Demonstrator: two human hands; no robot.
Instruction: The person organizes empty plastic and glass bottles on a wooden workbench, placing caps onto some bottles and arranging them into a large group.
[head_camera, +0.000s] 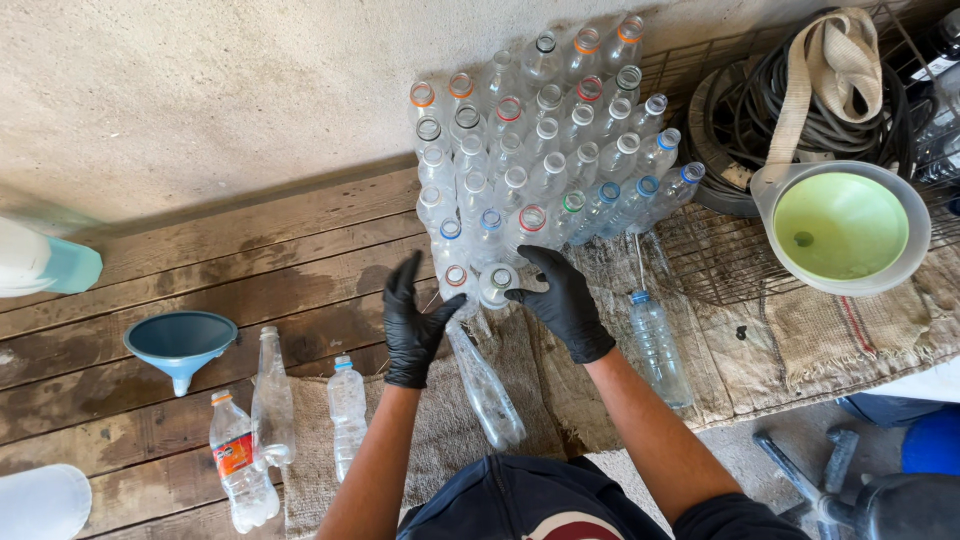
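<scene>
Stacking empty plastic bottles into a tight bank on the wooden table, necks outward.

A clear bottle at the bottom edge of the stack is pinched at its open neck by the fingers of the gloved right hand, while the left hand is held just beside the stack with fingers spread and nothing gripped (black gloves on both). Another bottle lies loose below the hands; a blue funnel and a pale green funnel are set well apart. Judged from this, a bottle is being seated in the lowest row; next, a straight push and a steadying left hand would be needed.
</scene>
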